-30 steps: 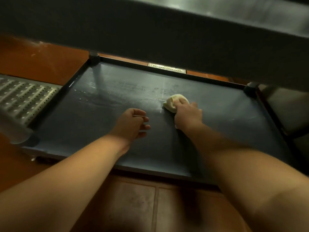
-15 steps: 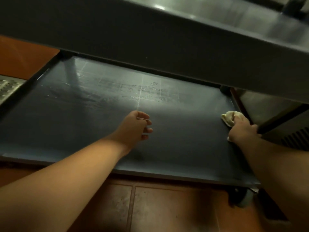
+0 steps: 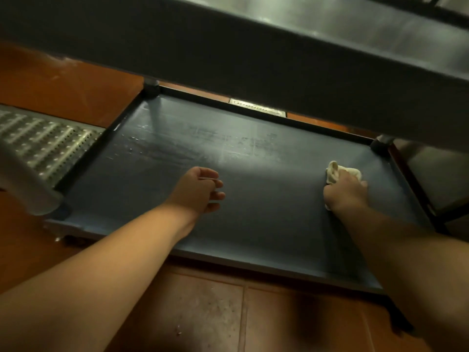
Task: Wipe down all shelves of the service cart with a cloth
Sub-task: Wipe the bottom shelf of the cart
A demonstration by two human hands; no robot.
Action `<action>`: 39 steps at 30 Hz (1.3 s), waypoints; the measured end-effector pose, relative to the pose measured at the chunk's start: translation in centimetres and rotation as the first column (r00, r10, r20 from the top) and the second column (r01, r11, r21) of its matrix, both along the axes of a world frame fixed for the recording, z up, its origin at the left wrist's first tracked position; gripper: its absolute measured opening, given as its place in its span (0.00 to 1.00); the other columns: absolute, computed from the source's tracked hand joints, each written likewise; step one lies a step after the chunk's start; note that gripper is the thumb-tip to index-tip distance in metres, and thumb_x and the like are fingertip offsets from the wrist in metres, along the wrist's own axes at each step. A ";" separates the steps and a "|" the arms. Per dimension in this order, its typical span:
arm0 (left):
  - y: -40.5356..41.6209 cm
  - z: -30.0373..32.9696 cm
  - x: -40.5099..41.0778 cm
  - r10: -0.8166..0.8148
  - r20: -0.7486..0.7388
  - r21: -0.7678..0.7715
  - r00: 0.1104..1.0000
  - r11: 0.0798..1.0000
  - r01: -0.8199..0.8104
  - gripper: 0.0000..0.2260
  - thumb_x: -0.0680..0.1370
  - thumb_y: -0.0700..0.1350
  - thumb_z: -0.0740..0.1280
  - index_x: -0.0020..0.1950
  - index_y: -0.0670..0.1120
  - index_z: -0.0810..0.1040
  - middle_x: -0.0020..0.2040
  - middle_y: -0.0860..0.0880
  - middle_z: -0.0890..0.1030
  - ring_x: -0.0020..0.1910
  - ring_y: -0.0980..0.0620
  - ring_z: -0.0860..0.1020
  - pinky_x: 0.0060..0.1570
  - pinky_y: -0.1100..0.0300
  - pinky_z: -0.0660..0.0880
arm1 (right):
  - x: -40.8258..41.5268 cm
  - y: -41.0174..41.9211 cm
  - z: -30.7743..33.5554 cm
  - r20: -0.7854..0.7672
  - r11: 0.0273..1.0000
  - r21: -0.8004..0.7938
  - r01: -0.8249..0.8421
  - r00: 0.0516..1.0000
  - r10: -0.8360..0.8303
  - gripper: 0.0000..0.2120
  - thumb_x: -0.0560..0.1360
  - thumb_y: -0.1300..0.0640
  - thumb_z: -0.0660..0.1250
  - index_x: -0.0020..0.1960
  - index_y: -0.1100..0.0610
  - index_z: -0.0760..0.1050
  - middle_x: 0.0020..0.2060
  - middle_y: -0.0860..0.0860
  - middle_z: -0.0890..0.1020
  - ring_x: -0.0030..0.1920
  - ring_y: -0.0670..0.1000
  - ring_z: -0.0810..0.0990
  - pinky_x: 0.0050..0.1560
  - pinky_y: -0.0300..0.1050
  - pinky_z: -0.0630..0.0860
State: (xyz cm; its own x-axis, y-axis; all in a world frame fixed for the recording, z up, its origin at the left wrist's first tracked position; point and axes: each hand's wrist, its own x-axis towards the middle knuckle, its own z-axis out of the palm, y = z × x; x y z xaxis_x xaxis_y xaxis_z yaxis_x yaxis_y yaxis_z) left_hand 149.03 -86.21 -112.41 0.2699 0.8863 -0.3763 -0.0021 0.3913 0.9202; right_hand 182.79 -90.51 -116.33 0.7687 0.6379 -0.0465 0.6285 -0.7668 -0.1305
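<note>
The cart's dark bottom shelf (image 3: 253,212) fills the middle of the view, with wet streaks toward its back left. My right hand (image 3: 346,194) grips a bunched cream cloth (image 3: 337,171) and presses it on the shelf near the right rim. Near the shelf's middle rests my left hand (image 3: 200,190), fingers loosely curled and holding nothing. The upper shelf (image 3: 253,47) of the cart hangs over the back of the view.
Orange-brown floor tiles (image 3: 203,313) lie in front of the cart. A perforated metal floor grate (image 3: 43,146) runs along the left. A cart post (image 3: 25,184) stands at the near left corner, another post (image 3: 380,144) at the back right.
My right hand carried the cloth from the shelf's middle across to the right side. The left hand has stayed in place. The camera view has swung back toward the left.
</note>
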 end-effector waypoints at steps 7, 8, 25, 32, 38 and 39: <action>1.8 0.4 -7.7 0.136 -0.029 -0.023 0.990 0.990 -0.136 0.12 0.78 0.33 0.54 0.49 0.47 0.72 0.44 0.47 0.78 0.36 0.50 0.79 0.35 0.57 0.73 | -12.1 7.0 -0.6 0.004 0.980 0.043 -0.195 0.981 0.195 0.22 0.77 0.51 0.61 0.70 0.54 0.69 0.66 0.58 0.74 0.62 0.64 0.70 0.65 0.60 0.71; 1.8 0.4 -8.9 0.152 -0.032 -0.026 0.988 0.988 -0.153 0.12 0.78 0.32 0.54 0.48 0.47 0.72 0.44 0.47 0.78 0.35 0.50 0.79 0.35 0.57 0.73 | -14.2 7.9 -0.7 0.005 0.971 0.047 -0.233 0.972 0.233 0.21 0.78 0.51 0.60 0.69 0.54 0.69 0.66 0.58 0.74 0.62 0.64 0.70 0.64 0.60 0.71; -2.5 -0.6 -21.7 0.279 -0.031 -0.107 0.960 0.954 -0.281 0.12 0.79 0.34 0.56 0.59 0.42 0.74 0.51 0.44 0.80 0.40 0.51 0.78 0.39 0.59 0.75 | -41.8 15.3 -0.8 -0.007 0.596 0.121 -0.794 0.600 0.800 0.30 0.78 0.55 0.60 0.79 0.49 0.58 0.75 0.57 0.68 0.70 0.63 0.67 0.70 0.59 0.66; -3.1 -0.6 -20.6 0.283 -0.054 -0.088 0.957 0.954 -0.287 0.11 0.80 0.35 0.56 0.57 0.45 0.74 0.52 0.44 0.80 0.43 0.50 0.79 0.42 0.57 0.77 | -40.5 13.2 0.1 0.057 0.411 0.033 -0.911 0.412 0.909 0.41 0.74 0.56 0.70 0.78 0.33 0.54 0.78 0.49 0.64 0.68 0.61 0.67 0.67 0.57 0.72; -2.6 -0.2 -18.1 0.270 -0.059 -0.069 0.961 0.959 -0.273 0.13 0.79 0.34 0.56 0.58 0.45 0.74 0.52 0.45 0.80 0.41 0.51 0.80 0.38 0.58 0.76 | -34.3 12.7 0.6 0.056 0.593 -0.063 -0.803 0.590 0.805 0.42 0.74 0.56 0.72 0.78 0.34 0.53 0.77 0.51 0.62 0.67 0.62 0.67 0.65 0.60 0.70; -2.5 -0.2 -17.5 0.266 -0.058 -0.067 0.962 0.961 -0.270 0.13 0.79 0.34 0.56 0.58 0.45 0.74 0.52 0.44 0.80 0.41 0.50 0.80 0.38 0.57 0.76 | -32.7 12.5 0.7 0.050 0.624 -0.065 -0.779 0.622 0.782 0.40 0.75 0.55 0.71 0.78 0.35 0.54 0.76 0.52 0.62 0.67 0.63 0.67 0.66 0.60 0.69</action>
State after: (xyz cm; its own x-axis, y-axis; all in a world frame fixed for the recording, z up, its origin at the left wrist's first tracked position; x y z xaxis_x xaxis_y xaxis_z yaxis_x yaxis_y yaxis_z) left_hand 131.54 -88.73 -112.57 0.0065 0.8929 -0.4502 -0.0728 0.4494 0.8904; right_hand 150.07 -78.01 -115.61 -0.0153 0.9986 -0.0499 0.9987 0.0129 -0.0485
